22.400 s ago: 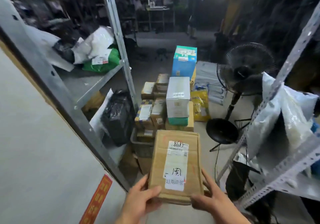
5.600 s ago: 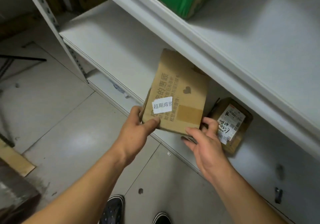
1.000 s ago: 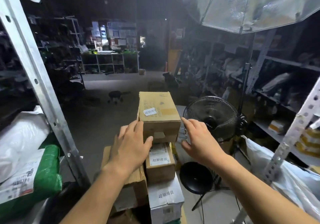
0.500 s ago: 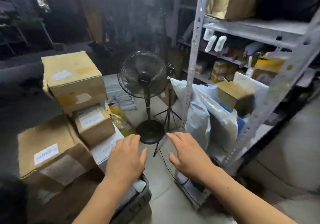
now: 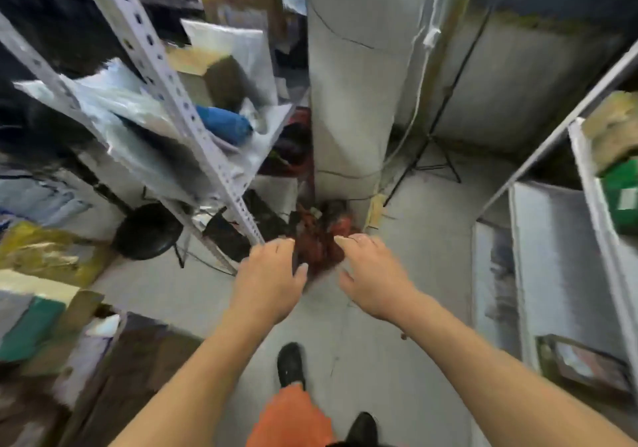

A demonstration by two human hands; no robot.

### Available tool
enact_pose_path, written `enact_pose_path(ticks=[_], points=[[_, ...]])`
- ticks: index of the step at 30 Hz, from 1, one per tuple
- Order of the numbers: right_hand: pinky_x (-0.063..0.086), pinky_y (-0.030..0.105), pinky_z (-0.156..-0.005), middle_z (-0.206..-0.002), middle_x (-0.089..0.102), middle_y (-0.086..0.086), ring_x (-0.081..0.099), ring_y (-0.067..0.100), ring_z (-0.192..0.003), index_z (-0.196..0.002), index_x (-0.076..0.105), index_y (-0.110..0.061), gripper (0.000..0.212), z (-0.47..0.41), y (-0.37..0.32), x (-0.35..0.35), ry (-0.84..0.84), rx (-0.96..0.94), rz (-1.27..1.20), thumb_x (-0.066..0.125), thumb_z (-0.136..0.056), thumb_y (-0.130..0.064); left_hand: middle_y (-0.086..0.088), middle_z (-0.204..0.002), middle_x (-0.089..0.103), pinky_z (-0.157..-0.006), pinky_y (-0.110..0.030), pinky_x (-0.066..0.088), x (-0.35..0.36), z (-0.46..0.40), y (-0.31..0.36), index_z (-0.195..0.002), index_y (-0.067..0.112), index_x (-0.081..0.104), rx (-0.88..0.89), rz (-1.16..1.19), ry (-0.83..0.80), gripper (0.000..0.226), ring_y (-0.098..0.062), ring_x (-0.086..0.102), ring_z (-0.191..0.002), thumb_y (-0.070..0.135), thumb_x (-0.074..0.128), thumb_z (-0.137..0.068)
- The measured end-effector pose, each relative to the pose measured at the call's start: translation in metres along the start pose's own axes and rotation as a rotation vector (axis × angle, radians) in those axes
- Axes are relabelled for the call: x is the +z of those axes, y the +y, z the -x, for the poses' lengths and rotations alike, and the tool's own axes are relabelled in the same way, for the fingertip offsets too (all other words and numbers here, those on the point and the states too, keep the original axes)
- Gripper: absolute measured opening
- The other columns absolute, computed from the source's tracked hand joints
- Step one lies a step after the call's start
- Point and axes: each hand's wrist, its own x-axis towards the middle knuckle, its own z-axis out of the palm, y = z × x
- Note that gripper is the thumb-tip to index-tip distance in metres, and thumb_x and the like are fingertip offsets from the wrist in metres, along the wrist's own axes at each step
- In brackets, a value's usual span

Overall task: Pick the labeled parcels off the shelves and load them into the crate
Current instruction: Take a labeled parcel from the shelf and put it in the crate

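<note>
Both my hands hang empty over the grey floor, fingers loose. My left hand (image 5: 267,282) and my right hand (image 5: 371,272) are side by side, a short gap between them. The pile of cardboard parcels (image 5: 45,312) lies at the lower left edge, blurred. On the right stands a white shelf unit (image 5: 549,260) with a small labeled parcel (image 5: 587,363) on its low shelf and a green parcel (image 5: 621,201) higher up. The left rack (image 5: 179,101) holds grey plastic mailers and a blue bag (image 5: 222,124).
A grey pillar (image 5: 348,77) rises straight ahead, with red and black clutter (image 5: 322,236) at its foot. The fan's round black base (image 5: 146,231) sits on the floor at left. A black tripod (image 5: 431,156) stands behind the pillar. My shoes show below.
The view has swung right and down, away from the parcel pile toward the pillar and the right shelf. Both hands stay empty and keep their spacing.
</note>
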Motion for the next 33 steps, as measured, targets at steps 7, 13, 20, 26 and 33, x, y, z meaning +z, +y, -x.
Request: enact_pose_path(ticks=[7, 13, 20, 26, 33], points=[[0.040, 0.045, -0.114, -0.153, 0.050, 0.006, 0.043, 0.032, -0.136, -0.159, 0.040, -0.018, 0.059, 0.065, 0.119, -0.012, 0.087, 0.364, -0.139, 0.054, -0.104, -0.036, -0.008, -0.124, 0.065, -0.094, -0.048, 0.052, 0.049, -0.054, 0.142, -0.124, 0.019, 0.058, 0.338, -0.073, -0.163, 0.035, -0.035, 0.058, -0.114, 0.045, 0.058, -0.100], [0.036, 0.045, -0.120, -0.159, 0.043, 0.006, 0.036, 0.030, -0.146, -0.162, 0.034, -0.016, 0.060, 0.109, 0.193, -0.013, 0.163, 0.706, -0.281, 0.050, -0.107, -0.036, -0.010, -0.140, 0.062, -0.102, -0.047, 0.049, 0.100, -0.110, 0.248, -0.142, 0.015, 0.053, 0.693, -0.176, -0.299, 0.049, -0.035, 0.056, -0.126, 0.048, 0.051, -0.105], [0.035, 0.044, -0.122, -0.160, 0.044, 0.008, 0.035, 0.032, -0.147, -0.162, 0.036, -0.017, 0.061, 0.153, 0.258, 0.004, 0.254, 1.138, -0.427, 0.048, -0.104, -0.032, -0.013, -0.138, 0.063, -0.100, -0.048, 0.051, 0.174, -0.144, 0.363, -0.142, 0.013, 0.053, 1.072, -0.220, -0.495, 0.050, -0.038, 0.056, -0.125, 0.046, 0.052, -0.106], [0.035, 0.041, -0.119, -0.162, 0.044, 0.006, 0.037, 0.029, -0.148, -0.160, 0.040, -0.017, 0.056, 0.182, 0.318, 0.059, 0.279, 1.367, -0.555, 0.049, -0.107, -0.033, -0.013, -0.137, 0.062, -0.097, -0.048, 0.052, 0.277, -0.145, 0.419, -0.137, 0.010, 0.054, 1.193, -0.276, -0.632, 0.046, -0.038, 0.058, -0.121, 0.043, 0.053, -0.105], [0.039, 0.040, -0.118, -0.156, 0.050, 0.007, 0.043, 0.027, -0.144, -0.157, 0.045, -0.016, 0.054, 0.197, 0.423, 0.169, 0.291, 1.501, -0.624, 0.050, -0.106, -0.034, -0.016, -0.145, 0.056, -0.103, -0.050, 0.050, 0.435, -0.149, 0.458, -0.145, 0.010, 0.048, 1.159, -0.256, -0.754, 0.049, -0.038, 0.054, -0.128, 0.041, 0.050, -0.107]])
